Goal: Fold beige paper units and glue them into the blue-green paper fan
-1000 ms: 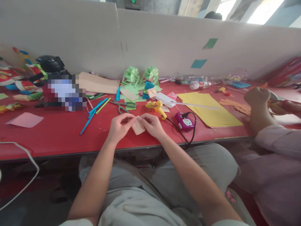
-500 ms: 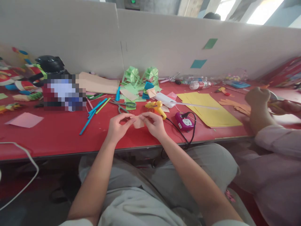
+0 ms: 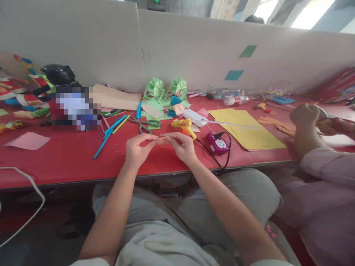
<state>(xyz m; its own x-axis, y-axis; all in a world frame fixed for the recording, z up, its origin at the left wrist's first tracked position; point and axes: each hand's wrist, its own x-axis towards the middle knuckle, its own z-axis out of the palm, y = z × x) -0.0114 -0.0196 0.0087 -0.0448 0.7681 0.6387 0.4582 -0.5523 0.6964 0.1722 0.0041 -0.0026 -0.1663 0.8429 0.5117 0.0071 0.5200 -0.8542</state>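
Note:
A small pink piece of paper (image 3: pixel 161 138) is pinched between my two hands just above the red table, seen nearly edge-on as a thin strip. My left hand (image 3: pixel 139 149) grips its left end with thumb and fingers. At the other end, the thumb and fingers of my right hand (image 3: pixel 182 147) are closed on it. Directly behind my right hand lies a yellow glue gun (image 3: pixel 186 127), its black cord running to a purple power socket (image 3: pixel 217 143). Green-handled scissors (image 3: pixel 145 125) rest behind my left hand.
Yellow sheets (image 3: pixel 248 129) lie to the right, near a person's hand (image 3: pixel 304 118). Blue paper sticks (image 3: pixel 108 137) are on the left. Green folded paper models (image 3: pixel 155 88) stand at the back by the partition (image 3: pixel 194 51). The red table's front edge (image 3: pixel 166 173) is near my lap.
The pink paper has tilted from hanging down with its face visible to nearly edge-on. My left hand has shifted slightly left; both hands still hold the paper.

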